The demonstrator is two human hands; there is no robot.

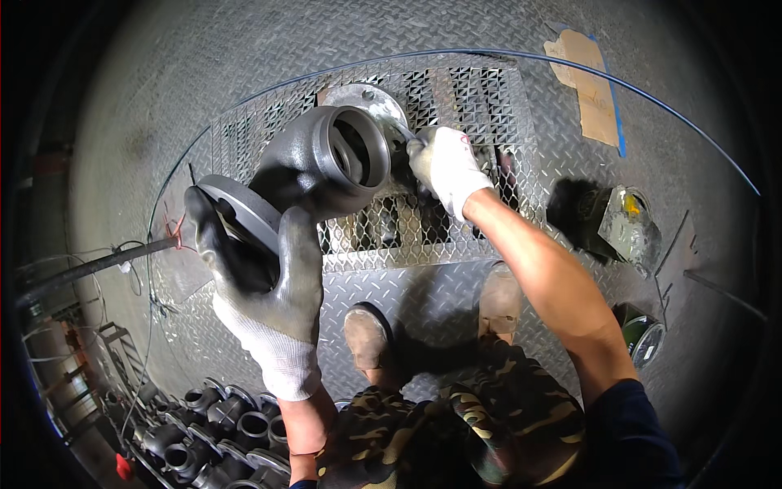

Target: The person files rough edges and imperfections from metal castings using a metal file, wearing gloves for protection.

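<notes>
A dark grey flanged metal pipe fitting (297, 155) is in front of me, its round open end (358, 151) facing up and to the right. My left hand (281, 297), in a grey-palmed white glove, grips its flange (240, 208) at the lower left, thumb on one side and fingers on the other. Beside the open end, my gloved right hand (448, 167) is closed on a thin tool (401, 130); its kind is hidden. A pale round metal plate (371, 98) with a hole shows behind the fitting, partly covered by it.
Metal mesh grating (366, 257) lies below, set on tread-plate floor. A blue cable (456, 50) arcs across the far side. Cardboard (595, 98) lies far right, with a stained container (631, 224) and a dark can (643, 338) nearer. Several similar fittings (220, 436) are piled lower left.
</notes>
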